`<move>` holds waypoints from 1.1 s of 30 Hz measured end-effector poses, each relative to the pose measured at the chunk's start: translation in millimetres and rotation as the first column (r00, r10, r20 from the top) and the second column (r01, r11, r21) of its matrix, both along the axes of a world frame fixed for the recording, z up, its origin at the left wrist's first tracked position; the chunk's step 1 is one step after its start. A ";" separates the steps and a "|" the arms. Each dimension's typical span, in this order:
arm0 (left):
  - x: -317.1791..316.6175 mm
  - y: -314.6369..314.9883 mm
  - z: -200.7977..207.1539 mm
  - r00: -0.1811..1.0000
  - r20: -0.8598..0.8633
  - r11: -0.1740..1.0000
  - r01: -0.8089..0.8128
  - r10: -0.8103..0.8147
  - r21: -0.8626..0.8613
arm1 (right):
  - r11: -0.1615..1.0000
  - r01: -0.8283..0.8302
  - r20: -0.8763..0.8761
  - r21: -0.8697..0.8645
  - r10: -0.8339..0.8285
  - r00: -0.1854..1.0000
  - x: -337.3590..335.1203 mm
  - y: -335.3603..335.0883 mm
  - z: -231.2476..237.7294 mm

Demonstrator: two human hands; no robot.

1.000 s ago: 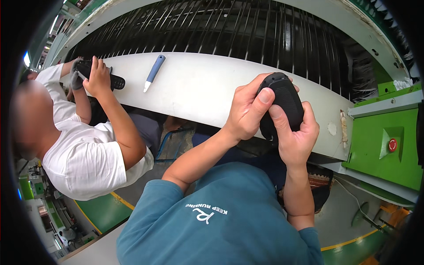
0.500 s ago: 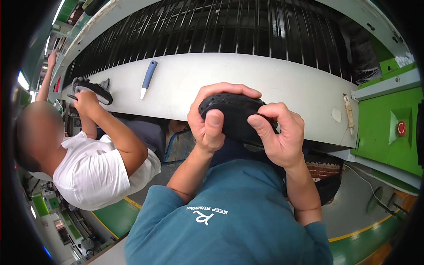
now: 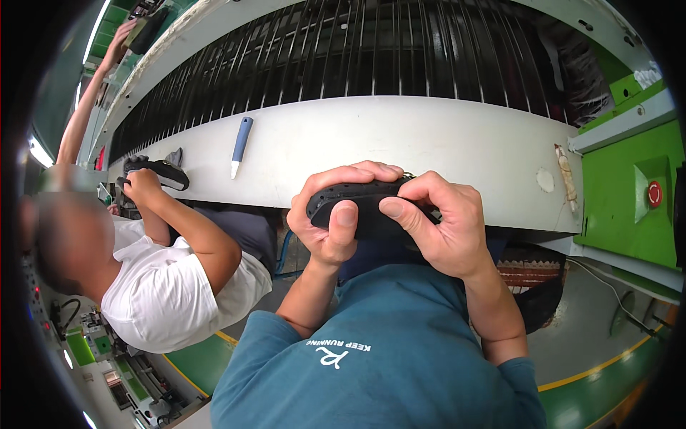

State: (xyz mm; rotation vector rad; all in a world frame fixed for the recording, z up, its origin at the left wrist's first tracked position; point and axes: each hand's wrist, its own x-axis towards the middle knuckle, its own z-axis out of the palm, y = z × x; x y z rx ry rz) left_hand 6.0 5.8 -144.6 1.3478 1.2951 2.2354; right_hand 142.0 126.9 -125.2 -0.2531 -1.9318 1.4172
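In front of my chest, just past the near edge of the white worktop, I hold a black shoe [image 3: 376,217] in both hands. A row of small dots or holes runs along its upper edge. My left hand [image 3: 323,222] wraps its left end, with fingers over the far side and the thumb pressed on the near face. My right hand [image 3: 451,227] grips the other end, its thumb and forefinger closed on the rim. My palms hide parts of the shoe. A blue-handled tool with a white tip [image 3: 241,146] lies on the worktop, left of my hands.
A white worktop [image 3: 471,154] runs across, with a bed of dark metal rollers or bars [image 3: 343,61] behind it. At left, a co-worker [image 3: 171,293] in a white shirt handles a dark shoe [image 3: 161,173]. A green machine panel with a red button [image 3: 654,194] stands right.
My hands and the shoe have shifted slightly left and lower in view, still gripping it. At far left, another person's raised arm has come further into sight, reaching upward.
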 end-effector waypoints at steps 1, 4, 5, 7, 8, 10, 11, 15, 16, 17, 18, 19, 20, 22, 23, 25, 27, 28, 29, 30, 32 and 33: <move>0.6 -0.2 1.2 1.000 0.002 1.000 0.000 0.000 -0.003 | 1.000 0.001 0.003 -0.003 -0.001 1.000 -0.2 0.1 0.2; 1.8 0.3 3.1 1.000 0.004 1.000 0.009 -0.009 -0.006 | 1.000 0.005 0.017 -0.017 -0.005 1.000 0.8 1.1 1.9; 2.3 0.9 3.5 1.000 0.004 1.000 0.015 -0.015 -0.004 | 1.000 0.008 0.023 -0.021 -0.008 1.000 1.5 1.5 2.4; 3.6 2.4 5.5 1.000 -0.005 1.000 0.022 -0.022 -0.001 | 0.998 0.006 0.006 -0.059 -0.006 1.000 2.3 1.3 0.4; 4.3 3.1 6.0 1.000 -0.009 1.000 0.025 -0.025 0.001 | 0.997 0.005 -0.002 -0.078 -0.005 1.000 3.1 1.4 -0.3; 5.6 4.9 6.7 0.999 -0.027 1.000 0.024 -0.024 0.007 | 0.979 -0.054 0.077 -0.196 0.070 0.995 8.4 5.3 3.5; 6.4 5.4 7.4 0.999 -0.036 1.000 0.023 -0.023 0.011 | 0.964 -0.079 0.114 -0.255 0.111 0.987 11.4 7.5 6.4; 8.0 0.8 16.3 0.990 -0.122 0.993 0.059 -0.072 -0.106 | 0.947 -0.100 0.167 -0.305 0.157 0.973 21.2 12.5 15.0; 7.2 1.5 17.9 0.984 -0.151 0.991 0.074 -0.091 -0.116 | 0.947 -0.099 0.169 -0.307 0.157 0.973 24.5 12.0 12.3; 6.3 2.2 19.7 0.978 -0.180 0.988 0.087 -0.109 -0.126 | 0.946 -0.098 0.172 -0.309 0.157 0.973 27.7 11.6 9.9; 5.2 3.2 21.6 0.970 -0.209 0.985 0.100 -0.128 -0.137 | 0.945 -0.096 0.168 -0.313 0.155 0.974 30.8 11.5 8.8; 3.6 4.9 23.9 0.959 -0.238 0.984 0.125 -0.152 -0.124 | 0.943 -0.094 0.163 -0.318 0.152 0.975 34.0 11.2 7.7; 3.3 5.0 27.0 0.954 -0.251 0.981 0.134 -0.167 -0.144 | 0.942 -0.092 0.158 -0.323 0.150 0.976 36.2 10.7 6.4; 2.9 5.3 33.0 0.941 -0.276 0.971 0.146 -0.195 -0.188 | 0.957 -0.059 0.124 -0.285 0.097 0.987 37.0 9.7 0.2; 4.0 5.5 34.7 0.943 -0.262 0.966 0.150 -0.204 -0.211 | 0.962 -0.044 0.105 -0.269 0.075 0.992 37.5 9.3 -1.9; 4.5 5.1 39.7 0.941 -0.253 0.959 0.166 -0.224 -0.232 | 0.961 -0.037 0.106 -0.272 0.068 0.992 39.2 8.2 -2.2; 5.1 5.2 39.8 0.940 -0.264 0.968 0.167 -0.214 -0.190 | 0.961 -0.017 0.126 -0.277 0.054 0.991 45.2 4.7 -3.5; 5.8 6.5 37.1 0.929 -0.311 0.971 0.149 -0.202 -0.185 | 0.959 -0.009 0.129 -0.283 0.047 0.990 48.6 4.8 -6.8; 7.5 8.3 39.8 0.922 -0.324 0.969 0.151 -0.209 -0.195 | 0.957 -0.003 0.126 -0.290 0.041 0.991 51.7 5.2 -10.4; 9.5 8.7 43.3 0.918 -0.336 0.968 0.145 -0.209 -0.206 | 0.947 -0.003 0.104 -0.321 0.038 0.994 55.1 6.1 -13.5; 16.6 10.6 45.8 0.915 -0.341 0.963 0.143 -0.217 -0.228 | 0.932 0.022 0.071 -0.362 0.004 0.997 62.2 4.4 -17.3; 18.2 10.5 46.0 0.916 -0.345 0.967 0.134 -0.204 -0.217 | 0.933 0.042 0.065 -0.358 -0.020 0.998 63.8 3.7 -22.8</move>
